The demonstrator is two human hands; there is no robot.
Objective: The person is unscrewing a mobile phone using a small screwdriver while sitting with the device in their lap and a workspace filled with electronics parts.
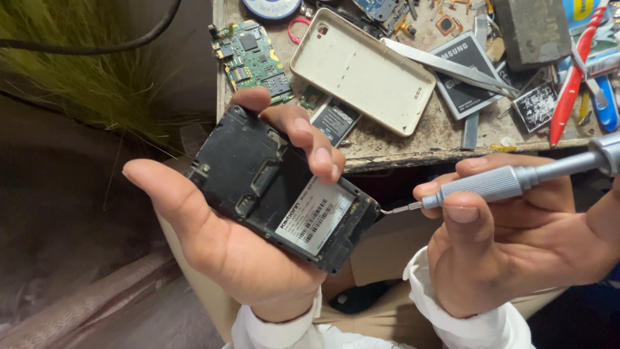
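Left hand (223, 242) is cupped palm-up around a black phone (281, 187) with its back cover off: thumb along the left edge, fingers curled over the top edge, so it's closed on the body. Phone is held in the air in front of the worktop's near edge, tilted, open back facing up, white barcode sticker (316, 218) showing in the battery bay. Right hand (510, 242) is pinched shut on a grey metal screwdriver (497, 184), thumb and fingers wrapped on the knurled grip, shaft running off the right side. Its tip sits at the phone's lower right corner; can't tell whether it's actually seated in a screw. White sleeve cuffs on both wrists. On the worktop (413, 142): green circuit board (253, 57) near the left edge, cream back cover (361, 71) lying inside-up beside it, metal tweezers (452, 68) lying across a dark battery (468, 77), small dark part (336, 121) near the front edge just behind the left fingers. Red tool (571, 84) and blue tool (606, 106) toward the right edge, grey block (533, 29) at the back right. Dry grass (84, 84) off the left side.
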